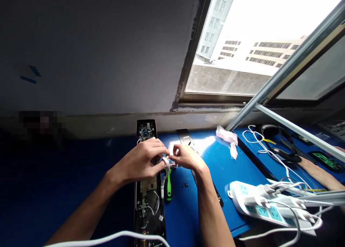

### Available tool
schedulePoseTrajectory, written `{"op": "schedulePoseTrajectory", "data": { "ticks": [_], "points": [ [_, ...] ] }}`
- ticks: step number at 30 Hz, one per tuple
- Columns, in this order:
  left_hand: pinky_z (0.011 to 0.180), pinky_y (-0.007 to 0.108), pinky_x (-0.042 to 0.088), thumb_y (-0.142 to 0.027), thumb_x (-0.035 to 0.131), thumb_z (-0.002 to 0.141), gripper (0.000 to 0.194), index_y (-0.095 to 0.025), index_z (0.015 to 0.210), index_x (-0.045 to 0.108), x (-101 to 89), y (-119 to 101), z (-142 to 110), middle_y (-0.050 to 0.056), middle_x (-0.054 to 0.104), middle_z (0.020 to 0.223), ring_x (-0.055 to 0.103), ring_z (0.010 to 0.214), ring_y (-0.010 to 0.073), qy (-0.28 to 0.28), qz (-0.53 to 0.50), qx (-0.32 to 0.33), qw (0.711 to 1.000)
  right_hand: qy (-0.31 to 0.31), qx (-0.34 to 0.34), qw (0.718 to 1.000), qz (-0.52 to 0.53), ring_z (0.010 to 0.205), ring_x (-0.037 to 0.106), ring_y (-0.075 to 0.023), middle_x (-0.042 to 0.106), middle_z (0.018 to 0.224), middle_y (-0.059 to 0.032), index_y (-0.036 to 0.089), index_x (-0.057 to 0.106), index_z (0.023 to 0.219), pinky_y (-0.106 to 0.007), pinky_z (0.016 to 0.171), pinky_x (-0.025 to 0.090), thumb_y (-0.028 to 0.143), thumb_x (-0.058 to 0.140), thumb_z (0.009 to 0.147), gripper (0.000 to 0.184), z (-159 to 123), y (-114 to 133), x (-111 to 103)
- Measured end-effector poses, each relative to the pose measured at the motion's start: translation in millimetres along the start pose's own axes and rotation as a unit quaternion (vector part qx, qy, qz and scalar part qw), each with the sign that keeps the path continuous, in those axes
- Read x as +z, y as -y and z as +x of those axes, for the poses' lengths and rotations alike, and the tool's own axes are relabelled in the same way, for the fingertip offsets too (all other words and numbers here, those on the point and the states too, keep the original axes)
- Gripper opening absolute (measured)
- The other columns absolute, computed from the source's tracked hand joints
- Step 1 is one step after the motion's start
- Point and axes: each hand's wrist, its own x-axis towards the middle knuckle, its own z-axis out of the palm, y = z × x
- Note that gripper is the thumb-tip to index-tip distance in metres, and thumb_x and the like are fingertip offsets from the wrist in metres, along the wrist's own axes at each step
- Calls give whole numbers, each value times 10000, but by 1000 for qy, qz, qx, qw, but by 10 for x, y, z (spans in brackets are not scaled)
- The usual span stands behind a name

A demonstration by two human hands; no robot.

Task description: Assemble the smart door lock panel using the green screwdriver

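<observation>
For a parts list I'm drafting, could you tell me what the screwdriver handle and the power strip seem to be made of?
The screwdriver handle looks like moulded plastic or rubber, green and black with a slight sheen. The power strip looks like smooth white moulded plastic.

Head-worn view from above, facing forward and down, hands (141, 160) close below.

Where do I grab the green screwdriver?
Take the green handle of the screwdriver from above, on the end nearest you. It lies along the blue bench with its handle toward you, and a white cable hangs by its top end, so stay low.
</observation>
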Motion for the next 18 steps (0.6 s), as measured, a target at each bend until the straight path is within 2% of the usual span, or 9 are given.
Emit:
{"op": "schedulePoseTrajectory", "data": {
  "ticks": [3,6,10,14,16,18],
  "points": [
    [679,297,516,-159,594,911,175,-193,1027,720,67,-89,25,29,643,914,608,772,163,-12,-3,-51,999,-85,73,994,-17,856,679,-207,700,904,-37,202,634,1006,-379,809,543,367,691,933,189,-61,-180,-61],
    [719,299,530,-210,572,925,244,-191,1131,701,109,-136,48,29,577,950,600,810,166,-40,-16,-53,998,-129,142,981,-22,943,690,-289,719,941,-82,232,615,1035,-416,825,521,374,755,844,276,-159,-437,-166],
    [755,332,562,-324,607,952,344,-188,1264,657,193,-152,94,41,539,1009,606,850,187,-53,-1,-51,997,-102,204,973,-20,1017,697,-353,714,1077,-130,214,635,1040,-432,826,543,432,915,661,520,-281,-692,-236],
    [680,323,548,-414,586,1025,298,-179,1182,680,331,-139,172,34,527,985,595,749,158,-73,31,-62,995,-83,238,968,-13,1135,676,-409,665,1239,-190,175,625,1176,-465,910,548,409,989,568,747,-280,-721,-205],
    [677,311,538,-393,569,1049,260,-169,1107,687,381,-122,210,33,541,971,602,746,151,-87,47,-50,994,-75,241,968,0,1153,673,-400,673,1234,-182,163,613,1229,-466,940,552,375,1007,558,806,-242,-717,-174],
    [693,302,535,-360,565,1059,232,-160,1057,684,401,-102,241,34,564,966,622,773,153,-98,56,-34,993,-72,238,968,20,1161,672,-354,680,1236,-155,155,610,1273,-470,966,560,383,958,677,728,-199,-747,-142]
  ]
}}
